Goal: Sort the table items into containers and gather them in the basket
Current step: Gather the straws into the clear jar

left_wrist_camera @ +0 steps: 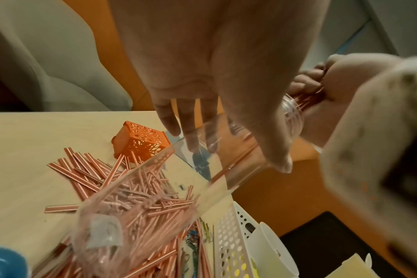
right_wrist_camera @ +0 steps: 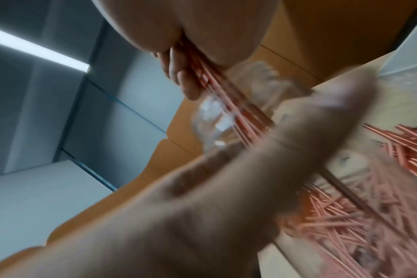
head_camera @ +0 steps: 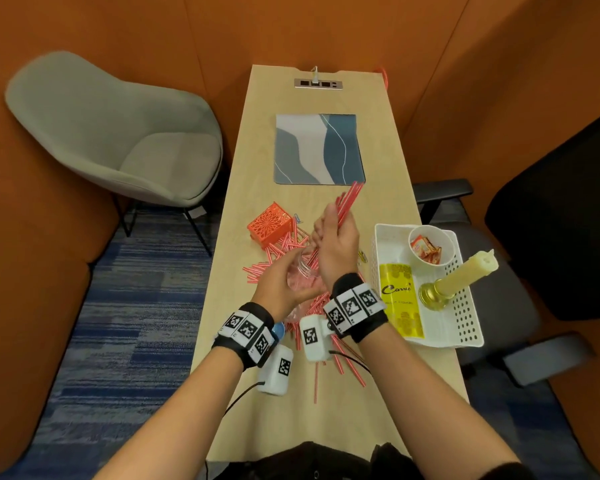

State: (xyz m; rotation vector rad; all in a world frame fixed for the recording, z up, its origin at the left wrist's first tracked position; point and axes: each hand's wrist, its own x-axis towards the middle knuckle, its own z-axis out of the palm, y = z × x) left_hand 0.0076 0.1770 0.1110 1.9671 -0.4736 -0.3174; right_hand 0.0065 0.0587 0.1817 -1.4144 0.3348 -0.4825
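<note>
Straws (head_camera: 347, 202), one bundle too blurred to count, sat gripped in the right hand (head_camera: 336, 237); the left hand (head_camera: 277, 289) held one clear jar (head_camera: 302, 271); one white basket (head_camera: 464, 306).

the head view looks steeply down from above onto the bench (head_camera: 291, 393), both forearms reaching forward. the left wrist view sits close behind the left hand (left_wrist_camera: 214, 75), facing across the scattered straws (left_wrist_camera: 122, 188). the right wrist view tilts upward, blurred — all three share the clear jar (left_wrist_camera: 155, 197).
</note>
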